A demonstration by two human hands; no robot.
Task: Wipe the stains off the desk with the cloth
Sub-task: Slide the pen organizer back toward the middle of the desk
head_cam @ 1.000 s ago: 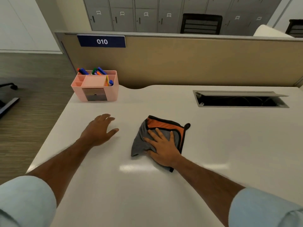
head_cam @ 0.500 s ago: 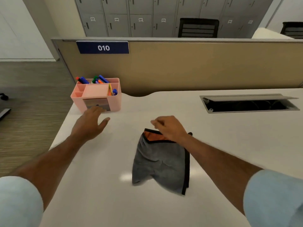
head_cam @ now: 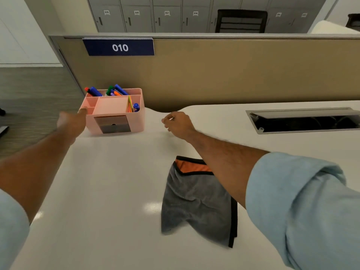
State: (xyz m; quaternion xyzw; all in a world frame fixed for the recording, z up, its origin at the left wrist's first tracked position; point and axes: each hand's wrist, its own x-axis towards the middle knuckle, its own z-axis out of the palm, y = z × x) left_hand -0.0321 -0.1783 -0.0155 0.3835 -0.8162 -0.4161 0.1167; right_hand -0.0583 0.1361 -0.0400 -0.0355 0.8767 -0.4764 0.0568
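A grey cloth (head_cam: pixel 196 201) with an orange side and black trim lies crumpled and free on the white desk (head_cam: pixel 109 191); my right forearm crosses above its right edge. My right hand (head_cam: pixel 177 123) is well beyond the cloth, just right of the pink organizer (head_cam: pixel 134 121), its fingers curled in with nothing in them. My left hand (head_cam: pixel 72 121) is blurred at the organizer's left wall, thumb at the rim; its fingers are hidden. I see no stain on the desk.
The organizer holds several markers (head_cam: pixel 115 90). An open cable hatch (head_cam: pixel 303 121) is sunk into the desk at the right. A tan partition (head_cam: pixel 224 75) with a "010" sign (head_cam: pixel 119 47) closes the far side. The desk's left edge drops to the floor (head_cam: pixel 29 90).
My right hand let go of the cloth and moved forward past it. My left hand slid forward to the organizer's left side. The cloth stays spread where it was left.
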